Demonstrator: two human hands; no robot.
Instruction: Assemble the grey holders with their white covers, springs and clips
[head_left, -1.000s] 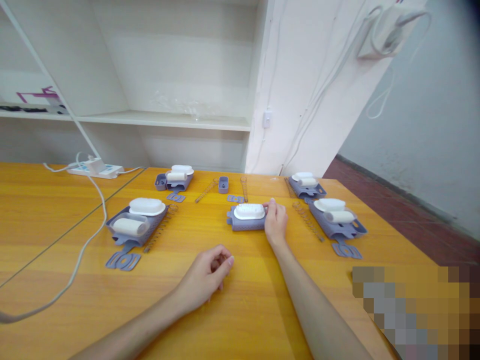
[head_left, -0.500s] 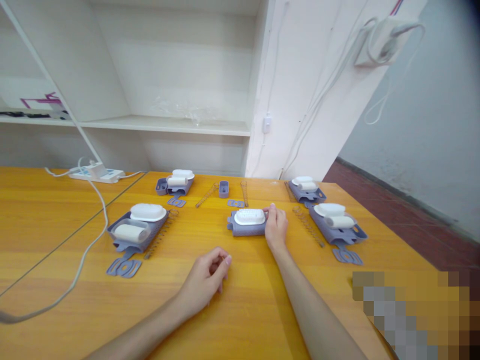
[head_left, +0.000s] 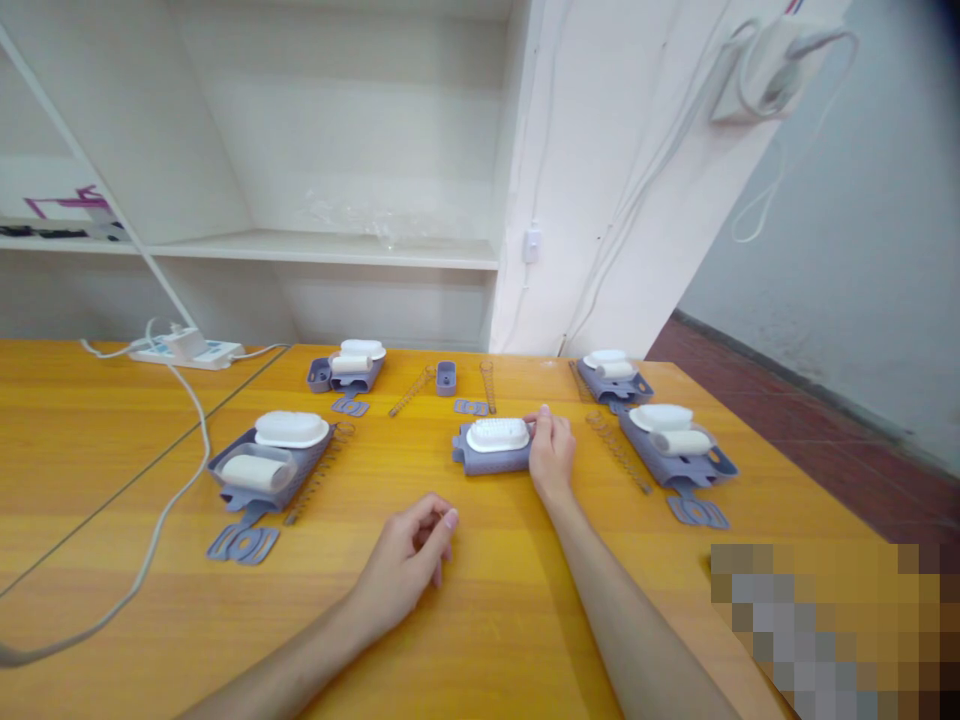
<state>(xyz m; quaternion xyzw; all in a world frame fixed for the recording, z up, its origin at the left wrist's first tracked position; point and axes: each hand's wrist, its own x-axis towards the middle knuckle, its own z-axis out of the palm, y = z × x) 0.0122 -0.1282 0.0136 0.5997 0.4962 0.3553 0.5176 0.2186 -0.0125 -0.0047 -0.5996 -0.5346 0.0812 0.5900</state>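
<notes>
In the middle of the table lies a grey-purple plastic case [head_left: 495,461] with a white oval brush head [head_left: 498,435] on top, bristles up. My right hand [head_left: 552,450] is at its right end, fingers closed around that end; the fingertips are partly hidden. My left hand [head_left: 415,553] rests on the wood nearer to me, apart from the case, with its fingers curled in and nothing visible in them. Beyond the case are a small grey-purple cup [head_left: 446,378], a flat cut-out piece [head_left: 471,407] and two coil springs [head_left: 487,387].
Similar cases with white pads and rolls stand at left [head_left: 274,460], back left [head_left: 358,368], right [head_left: 675,445] and back right [head_left: 613,378]. A power strip [head_left: 187,348] and its cable [head_left: 161,530] lie on the left. White shelving [head_left: 337,250] rises behind the table.
The view has shifted slightly. Both hands and the case keep nearly the same positions, with my right hand still on the case.
</notes>
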